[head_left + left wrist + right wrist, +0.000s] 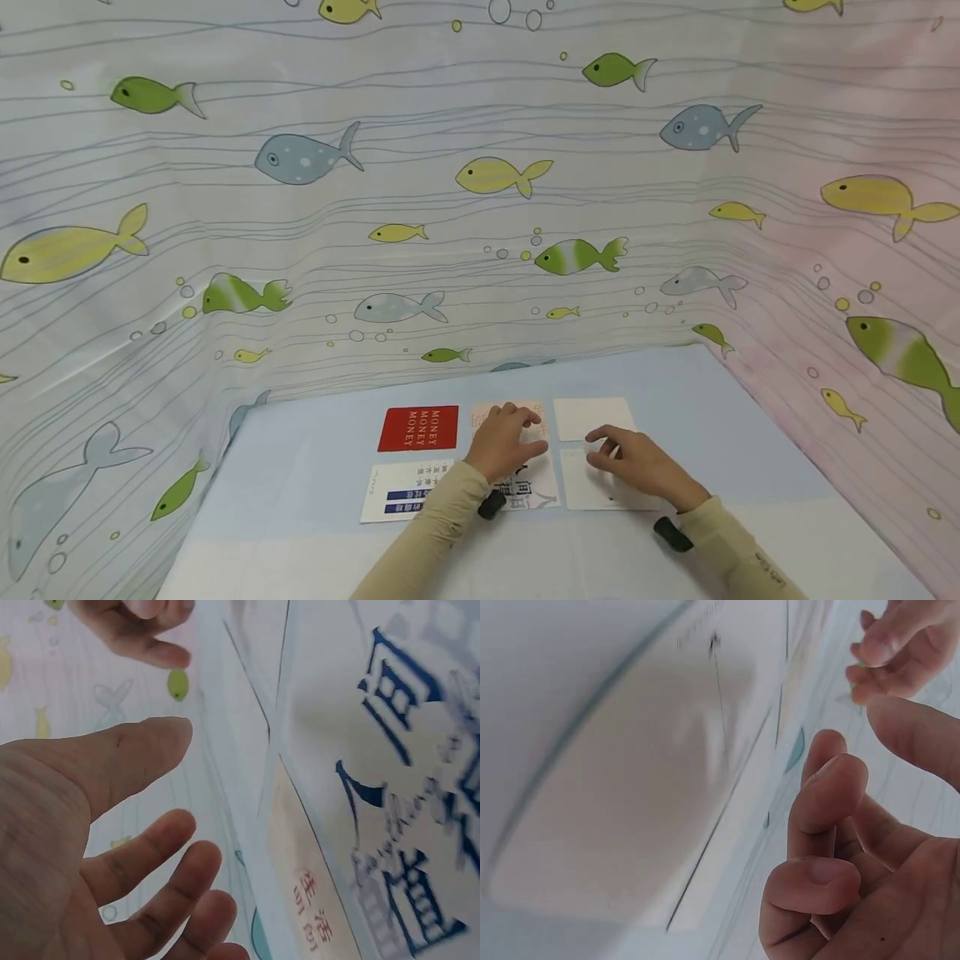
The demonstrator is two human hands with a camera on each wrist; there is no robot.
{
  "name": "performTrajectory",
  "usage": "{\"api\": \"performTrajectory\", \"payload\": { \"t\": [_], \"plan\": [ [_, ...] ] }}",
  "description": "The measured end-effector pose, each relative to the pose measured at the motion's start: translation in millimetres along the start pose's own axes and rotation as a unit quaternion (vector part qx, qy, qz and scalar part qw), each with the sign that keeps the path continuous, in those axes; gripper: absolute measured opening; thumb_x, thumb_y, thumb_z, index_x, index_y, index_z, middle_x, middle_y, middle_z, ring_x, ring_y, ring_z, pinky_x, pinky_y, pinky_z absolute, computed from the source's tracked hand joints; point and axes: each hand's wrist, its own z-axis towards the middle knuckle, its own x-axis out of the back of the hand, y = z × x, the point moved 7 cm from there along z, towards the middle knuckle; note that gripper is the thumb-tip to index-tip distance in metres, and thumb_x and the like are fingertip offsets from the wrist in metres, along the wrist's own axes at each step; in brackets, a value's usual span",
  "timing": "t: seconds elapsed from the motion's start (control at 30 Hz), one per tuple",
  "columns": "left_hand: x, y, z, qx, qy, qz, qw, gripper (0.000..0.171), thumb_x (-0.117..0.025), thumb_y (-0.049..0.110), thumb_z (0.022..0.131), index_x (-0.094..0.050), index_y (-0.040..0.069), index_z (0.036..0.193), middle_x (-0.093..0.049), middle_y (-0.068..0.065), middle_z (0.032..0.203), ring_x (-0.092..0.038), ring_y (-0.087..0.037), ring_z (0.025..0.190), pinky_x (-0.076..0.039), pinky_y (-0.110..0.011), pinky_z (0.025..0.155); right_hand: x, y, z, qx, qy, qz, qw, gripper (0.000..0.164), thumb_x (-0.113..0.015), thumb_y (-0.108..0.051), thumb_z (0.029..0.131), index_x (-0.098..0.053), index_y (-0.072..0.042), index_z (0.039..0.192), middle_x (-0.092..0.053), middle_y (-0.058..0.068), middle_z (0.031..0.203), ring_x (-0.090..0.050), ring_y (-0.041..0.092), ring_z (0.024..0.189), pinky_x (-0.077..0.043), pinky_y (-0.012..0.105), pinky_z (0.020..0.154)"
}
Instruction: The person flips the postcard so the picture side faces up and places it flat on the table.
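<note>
Head view: Six flat printed covers point(418, 428) are laid in two rows on the counter point(315, 475), with nothing held by either hand. The left hand point(506, 442), its thumb and fingers spread wide, is poised above the middle pair, a peach cover point(482, 417) far and a blue-lettered cover point(536, 492) near. The right hand point(641, 462), loosely bent, is held over the plain white cover point(600, 492) at near right. The narrow gaps could be lost, it is judged, should an edge be brushed by a fingertip or the left wrist's black device point(492, 505).
</note>
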Motion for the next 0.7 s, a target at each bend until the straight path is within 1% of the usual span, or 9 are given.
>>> {"api": "performTrajectory", "payload": {
  "t": [0.13, 0.2, 0.27, 0.33, 0.43, 0.5, 0.6, 0.7],
  "plan": [
    [-10.6, 2.7, 20.6, 0.001, 0.023, 0.04, 0.9989, 0.049, -0.079, 0.048, 0.086, -0.069, 0.019, 0.124, -0.064, -0.004, 0.113, -0.056, -0.025, 0.104, -0.05, -0.038, 0.086, 12, 8, 3, -0.015, 0.018, 0.0, 1.0, 0.042, -0.067, -0.031, 0.099, -0.06, -0.007, 0.133, -0.064, -0.002, 0.094, -0.058, 0.013, 0.074, -0.047, 0.03, 0.064],
    [-17.9, 4.2, 30.5, 0.008, 0.026, 0.059, 0.9979, 0.055, -0.079, 0.053, 0.084, -0.068, 0.021, 0.127, -0.063, -0.006, 0.119, -0.055, -0.028, 0.108, -0.049, -0.042, 0.09, 17, 15, 4, -0.024, 0.023, 0.001, 0.999, 0.045, -0.068, -0.031, 0.099, -0.058, -0.006, 0.135, -0.064, -0.001, 0.096, -0.058, 0.013, 0.074, -0.047, 0.03, 0.063],
    [-24.2, 6.5, 39.2, 0.013, 0.023, 0.067, 0.9974, 0.062, -0.079, 0.056, 0.082, -0.066, 0.021, 0.131, -0.06, -0.008, 0.125, -0.052, -0.031, 0.113, -0.046, -0.046, 0.094, 21, 22, 5, -0.031, 0.027, 0.001, 0.999, 0.048, -0.068, -0.032, 0.098, -0.056, -0.006, 0.137, -0.064, 0.0, 0.097, -0.058, 0.013, 0.074, -0.047, 0.03, 0.062],
    [-31.4, 7.9, 46.9, 0.021, 0.012, 0.08, 0.9965, 0.068, -0.077, 0.061, 0.081, -0.063, 0.022, 0.135, -0.056, -0.008, 0.131, -0.048, -0.032, 0.118, -0.042, -0.047, 0.096, 26, 30, 6, -0.041, 0.032, -0.002, 0.999, 0.05, -0.069, -0.031, 0.098, -0.054, -0.006, 0.139, -0.063, 0.001, 0.098, -0.058, 0.013, 0.075, -0.047, 0.03, 0.062],
    [-37.8, 9.8, 55.2, 0.032, -0.002, 0.093, 0.9952, 0.075, -0.077, 0.064, 0.079, -0.06, 0.023, 0.14, -0.051, -0.008, 0.137, -0.042, -0.033, 0.124, -0.038, -0.048, 0.099, 35, 41, 10, -0.046, 0.036, -0.012, 0.998, 0.053, -0.069, -0.03, 0.097, -0.051, -0.004, 0.14, -0.062, 0.003, 0.099, -0.058, 0.015, 0.077, -0.047, 0.031, 0.062],
    [-41.7, 9.9, 59.5, 0.04, -0.018, 0.114, 0.9925, 0.081, -0.075, 0.069, 0.077, -0.058, 0.024, 0.143, -0.05, -0.008, 0.141, -0.04, -0.032, 0.127, -0.036, -0.048, 0.1, 40, 50, 13, -0.056, 0.04, -0.015, 0.998, 0.055, -0.07, -0.028, 0.097, -0.05, -0.003, 0.141, -0.062, 0.004, 0.1, -0.059, 0.017, 0.08, -0.047, 0.032, 0.064],
    [-42.7, 12.4, 63.5, 0.04, -0.038, 0.139, 0.9887, 0.089, -0.075, 0.073, 0.073, -0.057, 0.022, 0.144, -0.05, -0.009, 0.142, -0.041, -0.034, 0.128, -0.038, -0.049, 0.099, 47, 64, 18, -0.071, 0.041, -0.015, 0.997, 0.058, -0.071, -0.027, 0.096, -0.048, -0.002, 0.143, -0.06, 0.007, 0.105, -0.06, 0.021, 0.088, -0.048, 0.034, 0.067],
    [-44.1, 13.3, 66.7, 0.036, -0.054, 0.169, 0.9835, 0.092, -0.076, 0.076, 0.071, -0.058, 0.019, 0.142, -0.053, -0.011, 0.138, -0.045, -0.034, 0.124, -0.041, -0.049, 0.096, 52, 77, 22, -0.087, 0.038, -0.019, 0.995, 0.063, -0.073, -0.028, 0.094, -0.046, -0.002, 0.145, -0.06, 0.009, 0.109, -0.06, 0.025, 0.095, -0.049, 0.036, 0.07]
  ]
}}
